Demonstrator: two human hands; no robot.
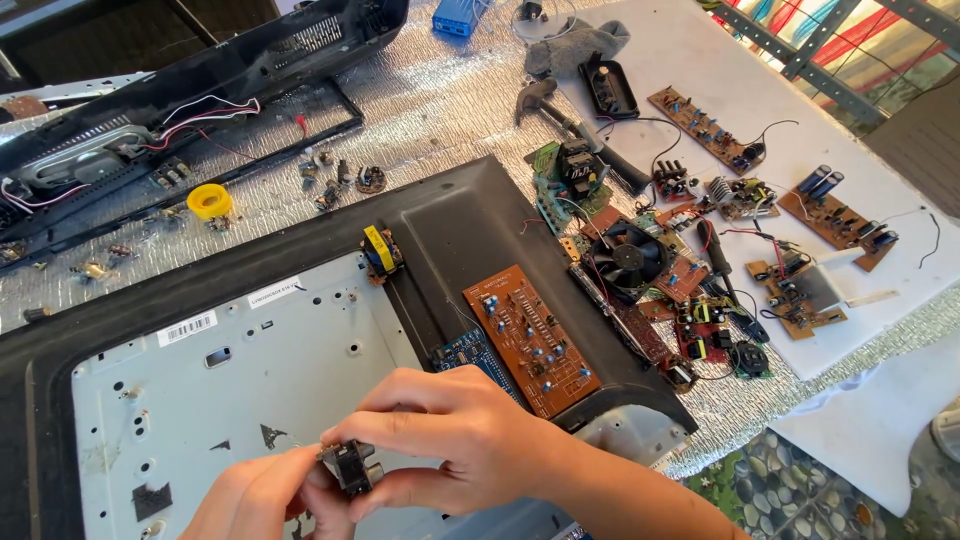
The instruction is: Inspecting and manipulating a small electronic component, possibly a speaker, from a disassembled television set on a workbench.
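Observation:
Both hands meet at the bottom middle over a grey metal chassis plate (250, 380) set in a black flat-screen back cover (470, 215). A small black electronic part (350, 466) is pinched between them. My right hand (460, 435) curls over it from the right, fingers bent around it. From below left, my left hand (262, 495) grips the same part with its fingertips. A brown circuit board (532, 338) and a small blue board (470, 352) lie on the cover just beyond my right hand.
A yellow-taped transformer (380, 252) sits on the cover's inner edge. To the right lie several loose circuit boards, a black fan (628, 255) and a hammer (590, 140) on foil sheet. A yellow tape roll (210, 201) and a black speaker housing (150, 110) are at the upper left.

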